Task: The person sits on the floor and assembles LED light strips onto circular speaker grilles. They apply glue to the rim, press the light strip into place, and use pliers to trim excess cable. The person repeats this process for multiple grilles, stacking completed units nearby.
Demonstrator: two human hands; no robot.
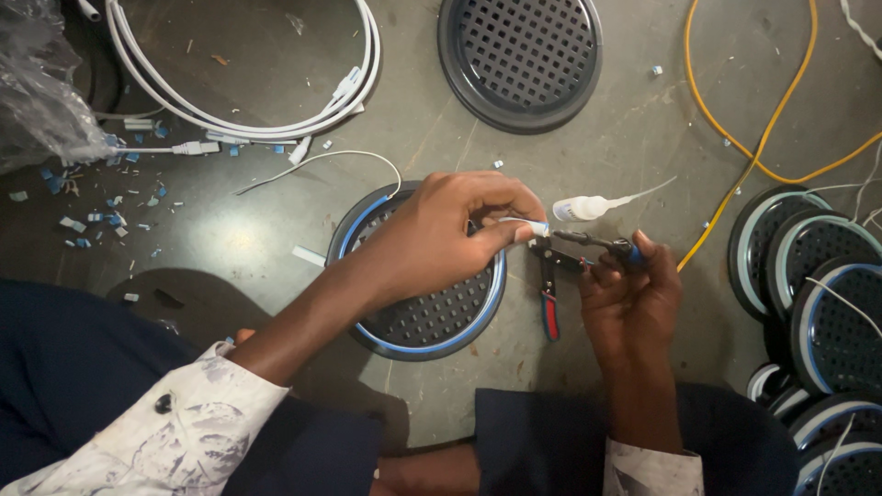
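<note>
My left hand point(441, 234) reaches across a round black grille with a blue rim point(432, 312) and pinches the end of a thin white wire point(525, 223) between thumb and fingers. My right hand point(629, 294) grips a pair of pliers with red and black handles point(551, 294), its jaws meeting the wire end beside my left fingertips. A white plug connector with a thin lead point(583, 208) lies on the floor just past the pliers.
A second round black grille point(520, 60) lies ahead, and a stack of similar grilles point(818, 303) stands at the right. Coiled white cable point(248, 115) lies at the upper left, a yellow cable point(753, 147) at the upper right. Blue and white scraps point(101, 211) and a plastic bag point(37, 83) lie left.
</note>
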